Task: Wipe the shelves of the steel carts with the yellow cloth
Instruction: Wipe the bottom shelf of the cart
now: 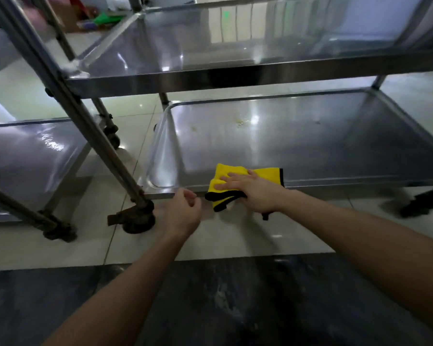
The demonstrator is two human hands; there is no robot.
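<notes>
Here: one yellow cloth (268, 176) at the lower shelf's (310, 146) near edge, right hand (253, 193) pressed flat on it. Left hand (183, 213) loosely curled, empty. Two carts (210, 81), tops cut off.

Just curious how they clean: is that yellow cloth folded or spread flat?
Folded: the yellow cloth shows stacked black-edged layers at its near corner, beneath the flat right hand.

Middle of the yellow cloth (268, 174) hidden under the right hand (255, 193); neighbouring cart's lower shelf (23, 156) cut off at left edge; coloured items (103, 18) behind, blurred beyond identification.
</notes>
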